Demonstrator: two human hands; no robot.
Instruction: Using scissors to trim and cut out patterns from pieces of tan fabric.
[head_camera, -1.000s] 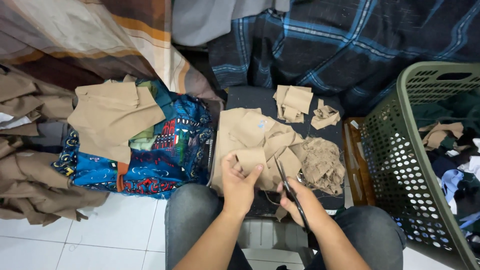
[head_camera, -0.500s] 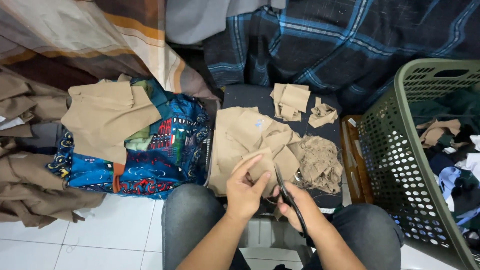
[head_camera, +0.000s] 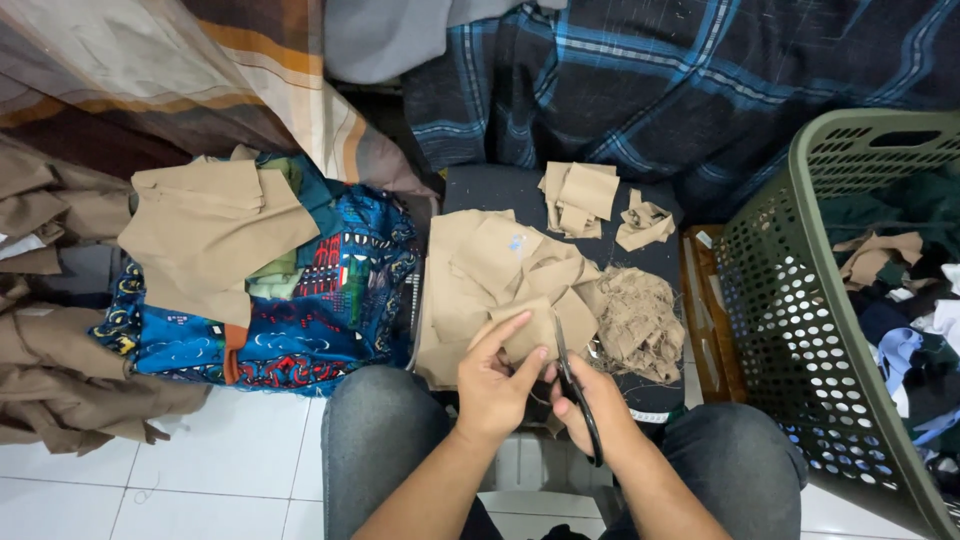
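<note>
- Tan woven cloth piece (head_camera: 528, 335) sits pinched between the thumb and fingers of the left hand (head_camera: 497, 385), held just above the lap, over the near edge of a dark work surface (head_camera: 480, 190).
- Black-handled scissors (head_camera: 572, 385) are grasped in the right hand (head_camera: 592, 410), fingers closed through the loops; the blades point up and away, meeting the right edge of the pinched piece.
- Beyond the hands, a larger heap of folded tan fabric (head_camera: 480, 275) lies on the dark surface, touching the held piece.
- Just right of that heap rests a frayed clump of loose tan threads (head_camera: 640, 320).
- Farther back lie small cut tan scraps (head_camera: 590, 200), apart from the heap.
- On the left, a blue patterned cloth (head_camera: 300, 335) rests on the white tiled floor (head_camera: 230, 470), with a flat tan panel (head_camera: 210, 235) on top.
- At the right stands a green perforated plastic basket (head_camera: 790, 290) holding mixed clothes.
- Blue jeans-clad knees (head_camera: 385, 440) frame both forearms.
</note>
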